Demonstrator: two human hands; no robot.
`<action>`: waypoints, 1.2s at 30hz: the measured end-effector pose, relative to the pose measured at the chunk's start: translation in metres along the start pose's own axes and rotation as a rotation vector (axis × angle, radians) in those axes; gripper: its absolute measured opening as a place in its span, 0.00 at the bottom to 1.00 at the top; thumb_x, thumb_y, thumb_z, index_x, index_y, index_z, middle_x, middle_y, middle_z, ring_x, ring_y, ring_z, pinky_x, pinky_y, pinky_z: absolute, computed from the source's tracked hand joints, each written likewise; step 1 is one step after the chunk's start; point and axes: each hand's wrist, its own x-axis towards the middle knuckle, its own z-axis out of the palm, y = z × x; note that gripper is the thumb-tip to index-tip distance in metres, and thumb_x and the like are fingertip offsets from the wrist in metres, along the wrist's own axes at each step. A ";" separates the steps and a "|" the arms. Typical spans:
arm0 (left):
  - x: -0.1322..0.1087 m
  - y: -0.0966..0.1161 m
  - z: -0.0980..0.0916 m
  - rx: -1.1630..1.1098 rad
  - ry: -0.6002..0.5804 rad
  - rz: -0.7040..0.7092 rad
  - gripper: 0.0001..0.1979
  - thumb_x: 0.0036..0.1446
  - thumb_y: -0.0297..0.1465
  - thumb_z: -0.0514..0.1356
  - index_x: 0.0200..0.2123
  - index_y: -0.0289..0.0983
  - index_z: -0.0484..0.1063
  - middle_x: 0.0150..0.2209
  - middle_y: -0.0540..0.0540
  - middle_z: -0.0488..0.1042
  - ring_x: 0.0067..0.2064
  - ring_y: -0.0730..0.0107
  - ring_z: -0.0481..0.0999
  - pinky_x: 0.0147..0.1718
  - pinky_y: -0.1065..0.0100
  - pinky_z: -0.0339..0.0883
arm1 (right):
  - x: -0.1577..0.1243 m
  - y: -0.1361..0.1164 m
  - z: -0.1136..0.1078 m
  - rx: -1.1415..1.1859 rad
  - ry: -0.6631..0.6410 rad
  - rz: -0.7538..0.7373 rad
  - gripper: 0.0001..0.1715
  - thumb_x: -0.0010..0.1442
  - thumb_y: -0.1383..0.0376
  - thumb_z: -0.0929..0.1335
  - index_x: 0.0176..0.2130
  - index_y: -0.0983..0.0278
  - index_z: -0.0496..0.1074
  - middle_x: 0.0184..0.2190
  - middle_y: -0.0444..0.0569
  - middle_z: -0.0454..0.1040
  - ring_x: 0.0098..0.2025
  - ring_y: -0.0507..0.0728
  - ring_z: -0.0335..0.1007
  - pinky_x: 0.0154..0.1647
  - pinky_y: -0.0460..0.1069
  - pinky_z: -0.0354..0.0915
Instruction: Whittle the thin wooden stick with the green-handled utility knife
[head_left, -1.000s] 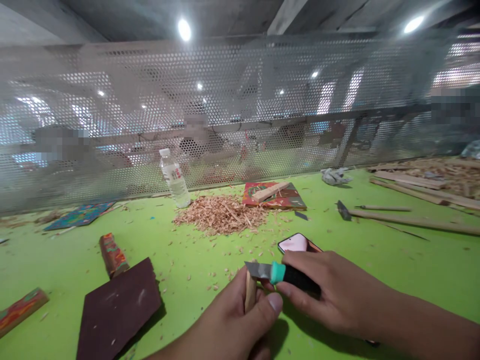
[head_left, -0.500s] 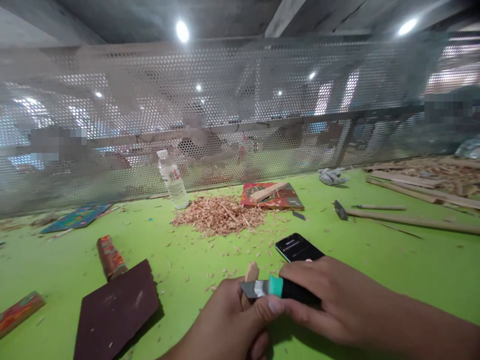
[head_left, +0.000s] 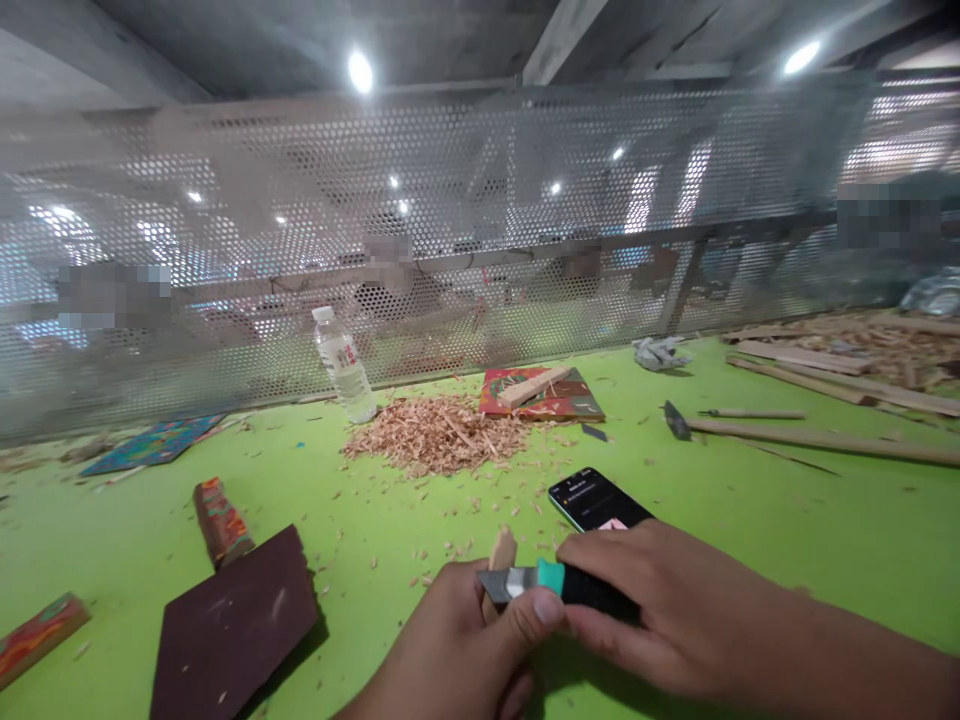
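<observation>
My left hand [head_left: 457,650] is wrapped around a short light wooden stick [head_left: 501,549], whose tip pokes up above my fingers. My right hand [head_left: 660,610] grips a carving knife [head_left: 551,581] with a black handle and teal collar. Its short grey blade lies across the stick, and my left thumb presses against the back of the blade. Just beyond my right hand a black phone [head_left: 596,499] lies on the green table [head_left: 787,520], its screen dark.
A pile of wood shavings [head_left: 439,435] and a water bottle [head_left: 344,365] sit mid-table before a perforated metal screen [head_left: 465,220]. A dark brown board [head_left: 232,625], painted blocks [head_left: 217,520], a painted panel [head_left: 541,394] and long wooden strips [head_left: 817,438] lie around. People sit behind the screen.
The knife blade slid down and left along the stick, so more of the stick tip shows above it. The phone screen went from lit to dark.
</observation>
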 end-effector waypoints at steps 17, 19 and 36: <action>0.002 0.005 0.008 -0.076 0.212 -0.073 0.39 0.47 0.74 0.61 0.19 0.42 0.65 0.08 0.60 0.55 0.07 0.80 0.54 0.06 0.77 0.48 | 0.004 -0.004 0.016 -0.194 0.321 0.077 0.34 0.82 0.44 0.53 0.40 0.60 0.73 0.29 0.49 0.80 0.24 0.61 0.78 0.24 0.53 0.54; 0.002 0.004 0.007 -0.072 0.240 -0.074 0.38 0.51 0.71 0.61 0.19 0.41 0.66 0.08 0.60 0.54 0.07 0.81 0.52 0.06 0.77 0.47 | 0.006 0.003 0.012 -0.231 0.380 0.114 0.34 0.82 0.44 0.52 0.40 0.60 0.72 0.27 0.49 0.79 0.22 0.61 0.76 0.23 0.52 0.54; -0.003 0.005 0.002 0.035 -0.010 0.042 0.35 0.51 0.69 0.66 0.35 0.44 0.64 0.14 0.66 0.54 0.12 0.80 0.52 0.11 0.77 0.51 | 0.004 0.005 0.001 0.072 -0.005 -0.019 0.27 0.77 0.46 0.61 0.36 0.61 0.71 0.28 0.46 0.76 0.28 0.57 0.69 0.30 0.51 0.54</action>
